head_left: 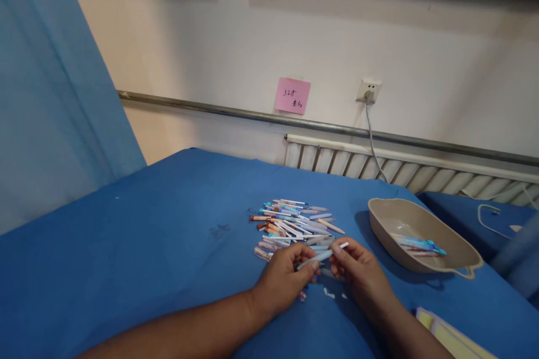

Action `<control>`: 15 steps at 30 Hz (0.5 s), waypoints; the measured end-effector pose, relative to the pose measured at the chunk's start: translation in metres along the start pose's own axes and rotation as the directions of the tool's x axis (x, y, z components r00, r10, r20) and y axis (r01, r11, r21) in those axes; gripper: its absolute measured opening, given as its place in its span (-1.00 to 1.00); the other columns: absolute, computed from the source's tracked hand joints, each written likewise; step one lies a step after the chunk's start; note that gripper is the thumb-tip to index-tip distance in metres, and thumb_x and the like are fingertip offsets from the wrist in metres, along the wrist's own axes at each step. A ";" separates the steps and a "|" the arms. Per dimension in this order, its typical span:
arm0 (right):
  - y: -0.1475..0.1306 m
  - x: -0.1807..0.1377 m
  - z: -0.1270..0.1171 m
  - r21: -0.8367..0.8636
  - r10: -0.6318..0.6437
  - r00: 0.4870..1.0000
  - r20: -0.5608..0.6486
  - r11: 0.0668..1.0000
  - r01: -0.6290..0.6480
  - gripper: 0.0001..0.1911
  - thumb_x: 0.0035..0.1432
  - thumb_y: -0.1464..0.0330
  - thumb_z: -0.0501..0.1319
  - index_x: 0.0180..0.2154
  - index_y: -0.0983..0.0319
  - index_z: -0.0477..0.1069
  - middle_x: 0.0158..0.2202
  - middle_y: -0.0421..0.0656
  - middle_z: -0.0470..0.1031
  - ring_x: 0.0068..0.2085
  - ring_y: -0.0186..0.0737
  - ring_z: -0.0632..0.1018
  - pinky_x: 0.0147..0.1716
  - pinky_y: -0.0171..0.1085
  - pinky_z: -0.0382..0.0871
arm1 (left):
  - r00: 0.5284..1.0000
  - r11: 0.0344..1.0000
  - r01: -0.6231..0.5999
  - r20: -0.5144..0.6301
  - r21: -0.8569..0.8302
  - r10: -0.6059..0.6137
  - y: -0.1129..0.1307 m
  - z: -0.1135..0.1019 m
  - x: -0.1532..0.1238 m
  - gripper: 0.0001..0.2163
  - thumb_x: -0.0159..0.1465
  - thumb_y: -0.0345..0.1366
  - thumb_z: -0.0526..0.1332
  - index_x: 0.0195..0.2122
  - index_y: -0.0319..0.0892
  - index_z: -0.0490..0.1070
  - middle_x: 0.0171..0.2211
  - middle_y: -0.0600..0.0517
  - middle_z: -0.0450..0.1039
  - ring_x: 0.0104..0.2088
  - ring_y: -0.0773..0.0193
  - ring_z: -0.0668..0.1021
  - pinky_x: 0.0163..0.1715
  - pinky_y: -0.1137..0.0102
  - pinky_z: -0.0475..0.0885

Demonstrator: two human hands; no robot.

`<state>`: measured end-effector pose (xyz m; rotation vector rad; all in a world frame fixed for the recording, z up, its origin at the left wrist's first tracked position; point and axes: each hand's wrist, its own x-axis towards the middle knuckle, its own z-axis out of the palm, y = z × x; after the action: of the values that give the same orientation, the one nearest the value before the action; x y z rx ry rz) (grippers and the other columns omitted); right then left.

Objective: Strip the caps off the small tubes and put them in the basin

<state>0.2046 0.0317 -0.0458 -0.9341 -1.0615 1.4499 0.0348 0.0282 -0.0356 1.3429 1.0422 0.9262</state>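
Observation:
A pale blue pen barrel [320, 256] is pinched between the thumb and fingers of my left hand [288, 272]. My right hand [357, 266] closes at the barrel's right end, on a slim white piece [344, 245] that looks like a pen refill and pokes out past the fingertips. Whether the two parts are joined is hidden by my fingers. Just beyond both hands lies a heap of pen parts [295, 227], with white refills, blue and grey barrels and orange-brown pieces. Small white bits [329, 293] lie on the cloth below my hands.
To the right stands a beige plastic basin [452, 230] with several blue and pinkish pens [421, 245] inside. A yellow and white packet [452, 336] lies at the lower right. Blue cloth [147, 247] covers the table; a radiator [349, 160] is behind it.

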 end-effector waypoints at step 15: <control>-0.010 0.013 -0.014 0.203 0.006 0.961 -0.277 0.978 0.052 -0.68 -0.13 0.18 0.40 -0.51 0.23 0.35 -0.61 -0.29 0.33 -0.61 -0.40 0.29 -0.63 -0.39 0.14 | 0.906 0.615 -0.342 0.074 0.710 0.417 0.016 -0.051 0.022 -0.78 0.24 -0.40 0.06 -0.20 -0.15 0.47 -0.18 -0.05 0.51 -0.11 0.16 0.47 -0.03 0.30 0.27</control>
<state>0.2190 0.0466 -0.0409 -0.9366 -0.6972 1.3361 -0.0060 0.0652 -0.0181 2.2695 1.2868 0.9337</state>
